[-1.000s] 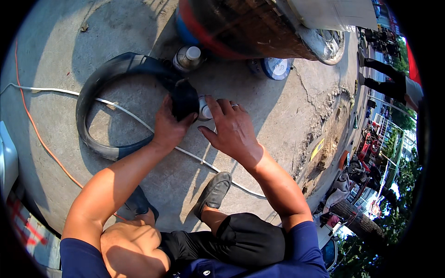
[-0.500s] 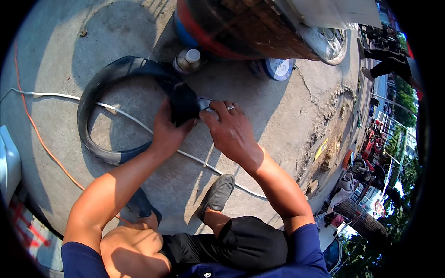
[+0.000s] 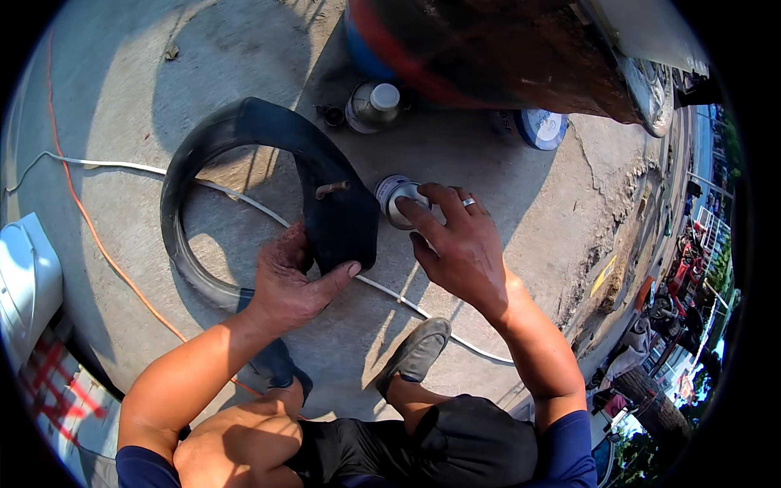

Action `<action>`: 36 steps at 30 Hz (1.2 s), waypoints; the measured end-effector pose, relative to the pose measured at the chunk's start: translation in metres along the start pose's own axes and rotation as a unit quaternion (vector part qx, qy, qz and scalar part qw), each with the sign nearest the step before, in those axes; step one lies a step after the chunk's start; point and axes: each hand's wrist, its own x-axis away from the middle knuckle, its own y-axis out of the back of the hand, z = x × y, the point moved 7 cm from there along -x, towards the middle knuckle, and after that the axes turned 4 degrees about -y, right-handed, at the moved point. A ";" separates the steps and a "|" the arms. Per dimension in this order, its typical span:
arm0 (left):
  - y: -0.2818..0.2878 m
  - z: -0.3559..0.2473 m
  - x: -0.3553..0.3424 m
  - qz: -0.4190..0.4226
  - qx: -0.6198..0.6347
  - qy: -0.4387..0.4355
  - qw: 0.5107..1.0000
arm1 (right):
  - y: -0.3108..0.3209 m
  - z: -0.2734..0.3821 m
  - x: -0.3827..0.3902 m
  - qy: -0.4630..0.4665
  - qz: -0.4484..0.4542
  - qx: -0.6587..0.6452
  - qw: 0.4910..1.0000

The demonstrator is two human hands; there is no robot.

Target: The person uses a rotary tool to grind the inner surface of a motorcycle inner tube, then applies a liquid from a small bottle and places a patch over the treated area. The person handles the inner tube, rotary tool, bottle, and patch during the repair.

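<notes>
A black rubber inner tube forms a ring over the concrete, its near-right end spread into a broad flap with a metal valve stem. My left hand is closed on that flap, fingers beneath and thumb along its near edge. To the right of the flap a small can with a silvery top sits at my right hand. The right fingers bend over the top and rim, with the thumb close to its near side; the grip looks loose. My right hand wears a ring.
Beyond the tube stand a white-capped container, a blue-and-white tub and a large dark drum. A white cable and an orange cord cross the concrete. A pale plastic item is at left.
The view has shifted, so things appear farther right. My left hand has turned the flap and drawn it from the can, exposing the valve stem. My right hand has loosened around the can.
</notes>
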 end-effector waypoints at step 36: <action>0.003 0.025 -0.005 0.037 0.124 0.148 0.981 | 0.019 -0.017 0.010 -0.013 -0.084 -0.117 0.989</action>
